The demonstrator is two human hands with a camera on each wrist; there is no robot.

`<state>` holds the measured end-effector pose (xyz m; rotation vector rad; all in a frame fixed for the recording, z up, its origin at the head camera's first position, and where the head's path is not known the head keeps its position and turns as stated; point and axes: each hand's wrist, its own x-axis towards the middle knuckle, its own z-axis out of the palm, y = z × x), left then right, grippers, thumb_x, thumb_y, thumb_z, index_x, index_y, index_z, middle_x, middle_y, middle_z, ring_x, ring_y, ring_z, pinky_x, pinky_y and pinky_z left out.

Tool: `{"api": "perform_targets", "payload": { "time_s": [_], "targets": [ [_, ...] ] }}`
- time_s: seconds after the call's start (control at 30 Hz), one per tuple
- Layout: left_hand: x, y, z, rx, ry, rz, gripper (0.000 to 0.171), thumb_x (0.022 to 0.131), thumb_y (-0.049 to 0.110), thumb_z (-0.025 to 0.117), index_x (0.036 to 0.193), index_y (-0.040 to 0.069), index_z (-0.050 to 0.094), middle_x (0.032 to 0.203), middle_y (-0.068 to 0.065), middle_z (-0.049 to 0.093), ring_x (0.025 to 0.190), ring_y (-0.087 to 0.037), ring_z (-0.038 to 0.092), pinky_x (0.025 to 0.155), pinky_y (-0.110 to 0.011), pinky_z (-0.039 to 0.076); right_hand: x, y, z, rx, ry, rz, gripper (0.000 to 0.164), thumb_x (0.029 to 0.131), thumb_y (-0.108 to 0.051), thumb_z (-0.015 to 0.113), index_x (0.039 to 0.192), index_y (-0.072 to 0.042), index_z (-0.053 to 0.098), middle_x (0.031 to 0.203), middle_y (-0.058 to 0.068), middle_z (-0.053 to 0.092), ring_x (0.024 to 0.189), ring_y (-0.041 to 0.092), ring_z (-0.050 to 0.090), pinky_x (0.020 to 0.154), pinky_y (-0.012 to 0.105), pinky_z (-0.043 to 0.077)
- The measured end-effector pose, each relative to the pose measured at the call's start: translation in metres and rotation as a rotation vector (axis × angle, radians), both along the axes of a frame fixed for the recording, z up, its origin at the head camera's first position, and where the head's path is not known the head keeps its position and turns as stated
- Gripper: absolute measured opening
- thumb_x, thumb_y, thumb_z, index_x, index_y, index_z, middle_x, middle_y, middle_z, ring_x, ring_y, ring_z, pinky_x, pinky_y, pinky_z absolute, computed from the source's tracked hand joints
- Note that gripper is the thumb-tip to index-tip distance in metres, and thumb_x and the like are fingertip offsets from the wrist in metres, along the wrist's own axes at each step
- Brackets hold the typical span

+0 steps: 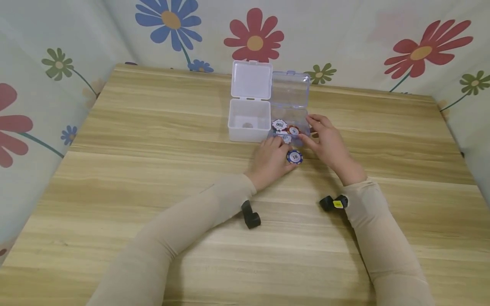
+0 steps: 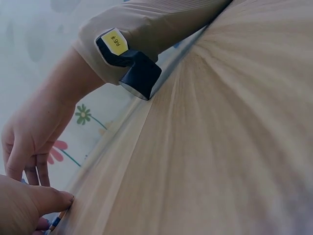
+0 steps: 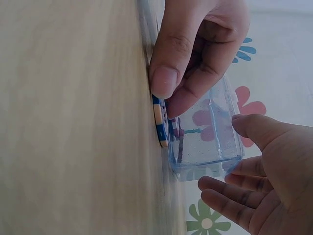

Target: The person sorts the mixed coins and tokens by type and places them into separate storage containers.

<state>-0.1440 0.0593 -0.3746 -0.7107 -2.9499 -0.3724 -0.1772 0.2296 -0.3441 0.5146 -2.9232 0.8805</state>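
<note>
My left hand [image 1: 269, 159] pinches a blue poker chip [image 1: 294, 157] marked 10 between thumb and finger, low at the front of a clear plastic box [image 1: 291, 91]. In the right wrist view the chip [image 3: 160, 125] shows its blue and cream edge close to the wood. My right hand [image 1: 329, 140] holds the clear box at its right side, thumb at the front corner and fingers along the side wall. Inside that box lie several chips, among them a white one [image 1: 280, 124] reading 500 and a red-orange one [image 1: 293, 130]. Its lid stands open.
A white plastic box [image 1: 249, 135] with its lid raised stands directly left of the clear one, a small round shape showing inside. Both are near the back of the wooden table [image 1: 153, 127]. Behind hangs a flowered cloth [image 1: 344, 34]. Black wrist devices [image 1: 251, 219] project from both sleeves.
</note>
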Motion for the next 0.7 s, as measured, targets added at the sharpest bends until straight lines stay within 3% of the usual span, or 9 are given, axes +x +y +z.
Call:
{"api": "perform_targets", "payload": {
  "time_s": [0.7],
  "targets": [
    [0.0011, -0.0003, 0.0006, 0.036, -0.013, 0.013, 0.041, 0.074, 0.054, 0.062, 0.097, 0.019, 0.064, 0.096, 0.004, 0.054, 0.09, -0.013, 0.048, 0.08, -0.026, 0.04, 0.0015, 0.0004, 0.0015, 0.023, -0.019, 0.002, 0.062, 0.088, -0.034, 0.055, 0.135, 0.002, 0.036, 0.138, 0.018, 0.036, 0.102, 0.034, 0.057, 0.086, 0.043, 0.049]
  ]
}}
